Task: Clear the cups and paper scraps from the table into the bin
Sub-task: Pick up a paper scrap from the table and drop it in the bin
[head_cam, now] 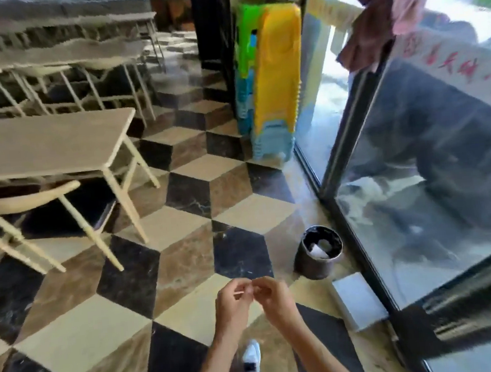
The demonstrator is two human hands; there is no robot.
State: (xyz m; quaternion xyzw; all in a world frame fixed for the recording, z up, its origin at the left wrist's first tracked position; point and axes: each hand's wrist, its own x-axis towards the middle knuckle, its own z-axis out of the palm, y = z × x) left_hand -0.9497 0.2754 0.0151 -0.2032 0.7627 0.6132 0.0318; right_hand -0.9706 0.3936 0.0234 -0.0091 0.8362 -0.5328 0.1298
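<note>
A small dark round bin (pixel 318 252) stands on the floor beside the glass door, with white paper lying inside it. My left hand (pixel 233 302) and my right hand (pixel 273 294) are held together in front of me, short of the bin and to its left. Their fingertips meet with the fingers curled; a thin pale sliver shows at the left hand's fingers, too small to identify. The nearest cream table (pixel 47 143) stands at the left with a bare top. No cups show in this view.
A cream chair (pixel 26 202) is tucked under the near table, with more tables and chairs behind. Stacked coloured plastic stools (pixel 274 88) stand by the glass door (pixel 415 171). A white flat block (pixel 358 299) lies near the door frame. My shoe (pixel 251 353) is below.
</note>
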